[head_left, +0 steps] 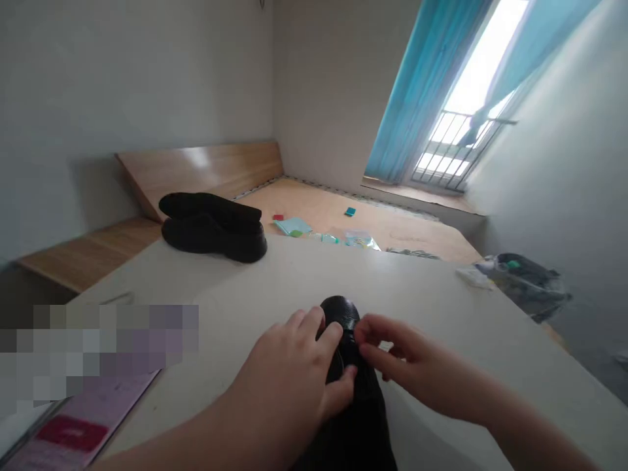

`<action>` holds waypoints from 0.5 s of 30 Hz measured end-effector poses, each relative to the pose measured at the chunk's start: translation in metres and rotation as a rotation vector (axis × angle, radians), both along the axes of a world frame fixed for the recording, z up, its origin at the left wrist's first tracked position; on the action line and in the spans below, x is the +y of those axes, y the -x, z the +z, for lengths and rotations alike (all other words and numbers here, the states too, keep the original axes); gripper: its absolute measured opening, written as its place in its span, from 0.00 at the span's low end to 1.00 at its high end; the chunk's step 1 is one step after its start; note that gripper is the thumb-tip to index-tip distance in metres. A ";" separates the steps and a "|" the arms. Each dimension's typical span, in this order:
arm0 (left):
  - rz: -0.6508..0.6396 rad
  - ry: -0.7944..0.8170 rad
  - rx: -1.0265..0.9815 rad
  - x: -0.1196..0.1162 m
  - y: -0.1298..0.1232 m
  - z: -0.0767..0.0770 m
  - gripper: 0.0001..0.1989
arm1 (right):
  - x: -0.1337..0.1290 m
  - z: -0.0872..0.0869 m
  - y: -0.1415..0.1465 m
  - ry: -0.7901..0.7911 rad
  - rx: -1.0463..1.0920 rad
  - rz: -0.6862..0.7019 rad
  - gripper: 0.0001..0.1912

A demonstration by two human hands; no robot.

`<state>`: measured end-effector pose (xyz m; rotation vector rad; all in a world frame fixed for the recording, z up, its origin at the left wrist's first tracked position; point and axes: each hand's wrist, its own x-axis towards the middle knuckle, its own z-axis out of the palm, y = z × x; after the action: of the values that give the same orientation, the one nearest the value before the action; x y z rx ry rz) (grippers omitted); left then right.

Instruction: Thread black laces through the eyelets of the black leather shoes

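A black shoe (366, 418) lies on the white table (235, 294), its rounded toe pointing away from me. My left hand (299, 366) rests over the shoe's left side, with fingers curled on its upper and the thumb pressing near the middle. On the right side, my right hand (407, 356) has its thumb and index finger brought together at the shoe's upper, just behind the toe. What those fingertips pinch is too small to make out. Another black shoe (216, 239) sits at the table's back left, with a black sole-shaped piece (209, 205) on top of it.
A purple and pink printed item (88, 425) lies at the lower left, partly pixelated. Beyond the table, a wooden bed board (417, 235) holds small packets and a teal piece (350, 211). A plastic-lined bin (530, 281) stands beyond the right edge.
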<state>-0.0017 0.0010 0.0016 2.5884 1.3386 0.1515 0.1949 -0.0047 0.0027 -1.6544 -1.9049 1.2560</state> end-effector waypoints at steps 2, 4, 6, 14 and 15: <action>-0.003 -0.023 -0.006 0.001 0.001 0.001 0.18 | 0.005 -0.002 0.005 -0.036 0.103 -0.025 0.08; -0.016 -0.035 -0.024 0.001 0.002 0.002 0.16 | 0.010 -0.004 0.008 -0.062 0.204 -0.042 0.10; -0.028 -0.029 -0.058 0.000 0.003 0.003 0.14 | 0.014 -0.005 0.010 -0.056 0.279 -0.047 0.15; -0.038 0.259 -0.518 0.005 0.012 0.021 0.14 | 0.021 0.015 -0.009 0.093 0.619 -0.139 0.22; -0.009 0.304 -0.595 0.007 0.014 0.024 0.17 | 0.021 0.020 -0.013 0.098 0.636 -0.131 0.23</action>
<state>-0.0159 0.0083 0.0261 2.0608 1.0309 0.6094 0.2083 0.0158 0.0229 -1.1903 -1.3465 1.5952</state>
